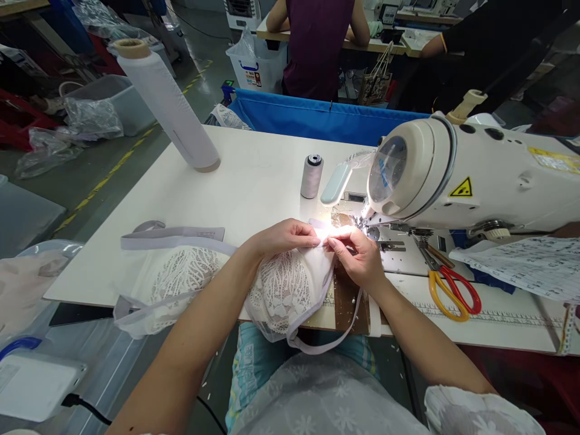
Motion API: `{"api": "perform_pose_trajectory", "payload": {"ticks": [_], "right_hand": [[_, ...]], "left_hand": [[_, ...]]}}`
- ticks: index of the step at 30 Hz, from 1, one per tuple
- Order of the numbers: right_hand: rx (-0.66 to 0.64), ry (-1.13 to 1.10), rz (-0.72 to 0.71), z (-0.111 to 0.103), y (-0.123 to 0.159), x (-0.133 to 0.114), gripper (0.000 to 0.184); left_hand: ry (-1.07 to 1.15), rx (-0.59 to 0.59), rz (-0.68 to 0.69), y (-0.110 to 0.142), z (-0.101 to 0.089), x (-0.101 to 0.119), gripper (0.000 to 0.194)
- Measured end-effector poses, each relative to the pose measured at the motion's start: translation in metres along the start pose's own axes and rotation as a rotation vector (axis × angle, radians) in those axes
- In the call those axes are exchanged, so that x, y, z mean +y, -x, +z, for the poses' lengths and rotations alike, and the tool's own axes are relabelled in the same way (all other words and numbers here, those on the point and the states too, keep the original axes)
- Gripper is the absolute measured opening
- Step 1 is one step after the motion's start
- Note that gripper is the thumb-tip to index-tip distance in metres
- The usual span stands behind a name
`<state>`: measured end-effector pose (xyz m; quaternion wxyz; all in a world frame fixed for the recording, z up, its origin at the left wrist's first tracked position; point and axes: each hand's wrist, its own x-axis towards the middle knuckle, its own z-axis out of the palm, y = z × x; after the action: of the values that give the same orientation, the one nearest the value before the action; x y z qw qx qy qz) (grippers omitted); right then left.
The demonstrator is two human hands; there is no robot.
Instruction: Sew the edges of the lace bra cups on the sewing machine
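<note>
A white lace bra [285, 284] with pale lilac edging lies across the front of the sewing table, one cup under my forearm and the other below my hands. My left hand [290, 237] pinches the bra's upper edge, fingers closed on the fabric. Close beside it, my right hand [357, 254] grips the same edge between thumb and forefinger. Both hands are just left of the needle area of a white sewing machine [480, 169], under its bright lamp. A lilac strap [326, 347] loops down over the table's front edge.
A thread spool [312, 176] and a tall white roll [170, 109] stand on the table [254, 163]. Scissors [453, 293] with yellow and red handles lie right of my right hand, near a printed sheet [525, 266]. Beyond the blue cloth bin [317, 112], two people sit working.
</note>
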<state>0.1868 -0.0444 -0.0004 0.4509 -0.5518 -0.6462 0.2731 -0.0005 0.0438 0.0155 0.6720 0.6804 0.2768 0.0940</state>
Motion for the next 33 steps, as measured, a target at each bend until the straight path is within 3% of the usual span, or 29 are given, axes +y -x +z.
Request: {"api": "perform_pose_trajectory", "payload": {"ticks": [23, 33], "right_hand": [[-0.002, 0.011, -0.044, 0.0006, -0.0021, -0.0006, 0.011], [-0.044, -0.234, 0.143, 0.0051, -0.0062, 0.0068, 0.019]], "left_hand": [[-0.009, 0.006, -0.008, -0.0005, 0.0003, -0.0019, 0.031], [-0.041, 0.017, -0.002, -0.0015, 0.0025, 0.0004, 0.029]]}}
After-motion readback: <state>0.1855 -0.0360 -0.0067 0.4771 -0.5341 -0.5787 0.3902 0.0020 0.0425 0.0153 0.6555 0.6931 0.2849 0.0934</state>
